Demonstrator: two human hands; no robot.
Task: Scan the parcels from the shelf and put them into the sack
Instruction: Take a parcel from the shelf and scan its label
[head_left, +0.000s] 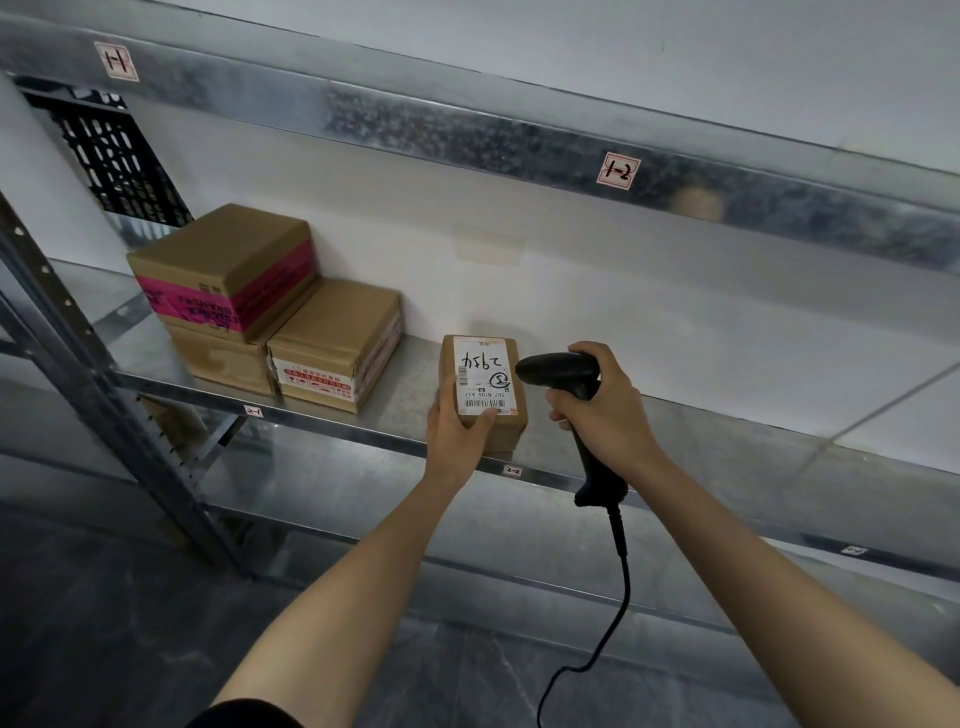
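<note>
Evidently early in the job. Gripping the small parcel (483, 387) with the left hand (457, 431), thumb on its label (480, 364), at the near edge of the shelf (727, 436). Clasping the corded scanner (561, 371) by its handle in the right hand (605, 413), nose pointed at that label from just right. Left to do: bagging this one, then scanning three more boxes (270, 312) stacked well to the left. No sack in view; contents impossible to judge.

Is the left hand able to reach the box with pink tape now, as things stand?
Probably not yet: the left hand has its grip on the small labelled parcel. Nothing stands in front of the box with pink tape, so the way itself looks free.
</note>
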